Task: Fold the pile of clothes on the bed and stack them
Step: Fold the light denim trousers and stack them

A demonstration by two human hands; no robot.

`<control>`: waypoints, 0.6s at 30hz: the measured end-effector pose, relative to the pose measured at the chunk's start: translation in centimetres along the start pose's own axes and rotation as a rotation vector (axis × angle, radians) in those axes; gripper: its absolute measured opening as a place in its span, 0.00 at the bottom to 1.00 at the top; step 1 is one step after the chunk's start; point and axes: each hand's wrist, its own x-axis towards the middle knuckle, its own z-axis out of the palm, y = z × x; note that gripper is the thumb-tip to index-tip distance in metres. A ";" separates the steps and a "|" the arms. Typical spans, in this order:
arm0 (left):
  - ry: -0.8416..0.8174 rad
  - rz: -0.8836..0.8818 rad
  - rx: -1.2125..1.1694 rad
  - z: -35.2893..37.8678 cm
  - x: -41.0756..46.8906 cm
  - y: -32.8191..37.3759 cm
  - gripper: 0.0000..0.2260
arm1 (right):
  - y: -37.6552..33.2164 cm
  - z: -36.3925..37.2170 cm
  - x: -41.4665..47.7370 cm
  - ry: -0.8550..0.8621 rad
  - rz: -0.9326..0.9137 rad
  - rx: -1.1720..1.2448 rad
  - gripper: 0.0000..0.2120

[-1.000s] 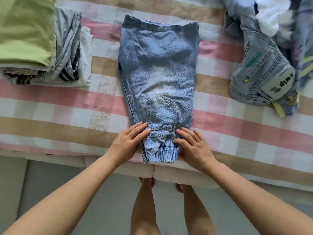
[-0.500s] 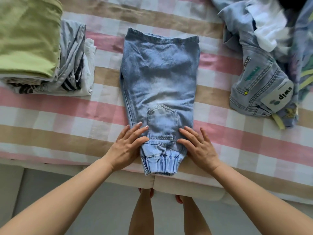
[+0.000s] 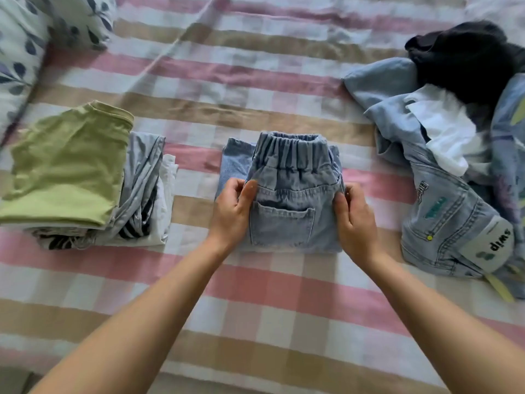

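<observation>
Light blue jeans lie folded into a short bundle at the middle of the bed, elastic cuff on top at the far end and a patch pocket facing up. My left hand grips the bundle's left edge, thumb on top. At the right edge my right hand pinches the top layer. A stack of folded clothes topped by a green garment sits to the left. The unfolded pile of denim, white and black clothes lies at the right.
The bed has a pink, beige and white checked sheet. A leaf-print pillow lies at the far left corner. The bed's near edge runs along the bottom of the view.
The jeans lay stretched out with my hands flat on the cuff end. Now the cuff end is folded over onto the far part, and both hands hold the bundle's sides.
</observation>
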 end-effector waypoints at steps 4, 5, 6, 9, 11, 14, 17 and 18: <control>0.009 -0.132 0.133 1.8 5.8 -2.3 0.15 | 2.1 2.2 4.0 -0.071 0.202 -0.091 0.10; 0.008 -0.139 0.175 2.1 6.4 -2.9 0.16 | 2.6 2.6 4.3 -0.072 0.257 -0.138 0.11; 0.016 -0.133 0.217 2.4 6.6 -3.4 0.16 | 3.0 3.0 4.5 -0.068 0.316 -0.196 0.12; 0.081 -0.083 0.331 3.2 6.3 -4.2 0.14 | 3.5 4.1 4.4 -0.047 0.419 -0.351 0.15; 0.111 -0.017 0.351 3.2 5.6 -4.0 0.13 | 3.2 4.4 4.1 -0.003 0.428 -0.379 0.14; 0.271 0.049 0.488 2.7 4.3 -4.1 0.18 | 2.8 4.1 3.2 0.099 0.516 -0.339 0.22; 0.363 -0.277 0.412 1.6 2.5 -4.6 0.34 | 2.9 3.8 2.0 0.061 0.621 -0.163 0.26; 0.326 -0.397 0.329 1.4 2.0 -4.8 0.35 | 2.9 3.8 1.6 0.028 0.629 -0.116 0.24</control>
